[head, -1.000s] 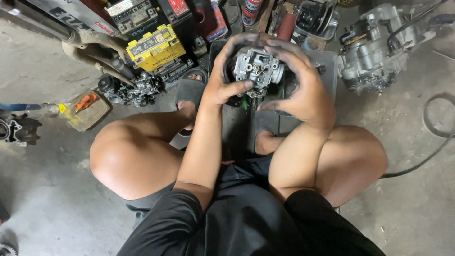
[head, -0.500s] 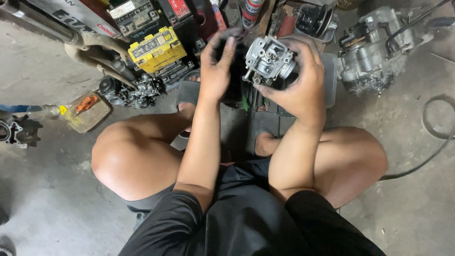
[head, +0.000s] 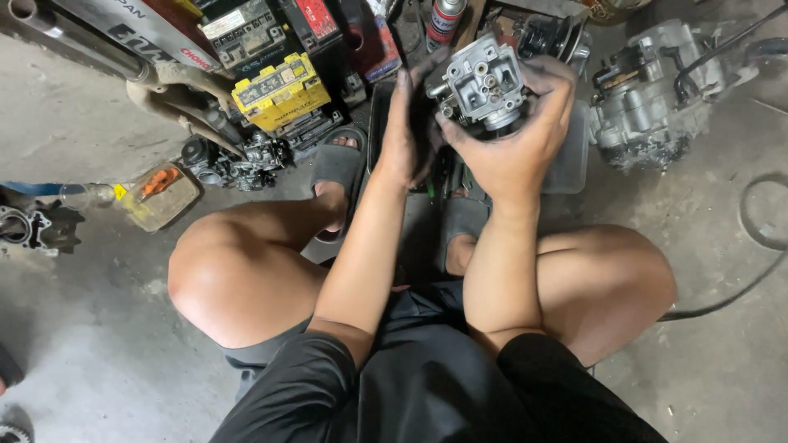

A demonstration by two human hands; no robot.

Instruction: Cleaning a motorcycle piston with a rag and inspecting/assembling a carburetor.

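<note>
Two grimy hands share one small metal part near the upper middle of the frame: a carburetor body point(head: 486, 84), cast in pale grey alloy, with its open underside turned toward the camera so that brass-coloured jets and little round posts show inside a squarish rim. The right hand point(head: 515, 143) wraps around it from below and from the right, fingers curled over the far edge and thumb pressed at the near left corner, so this hand is closed on the casting and bears it. The left hand point(head: 408, 131) stands nearly flat and upright against the part's left side, fingers extended, touching it rather than gripping; what its fingertips do behind the part is hidden. Judging by the material, the carburetor is stiff and dense for its size, probably oily and so a bit slippery, while the thin jets and the gasket face look easy to nick; the safest hold appears to be on the thick outer walls of the body, as the right hand has it, not on the protruding fittings. Below the hands lies a dark tray point(head: 386, 107) on the stained concrete floor point(head: 722, 328). At upper left sits a yellow battery point(head: 281, 89), boxy and hard plastic; at upper right an engine casing point(head: 648, 98), rough grey cast metal with ribs. A black cable point(head: 743, 291) curves along the right edge.
</note>
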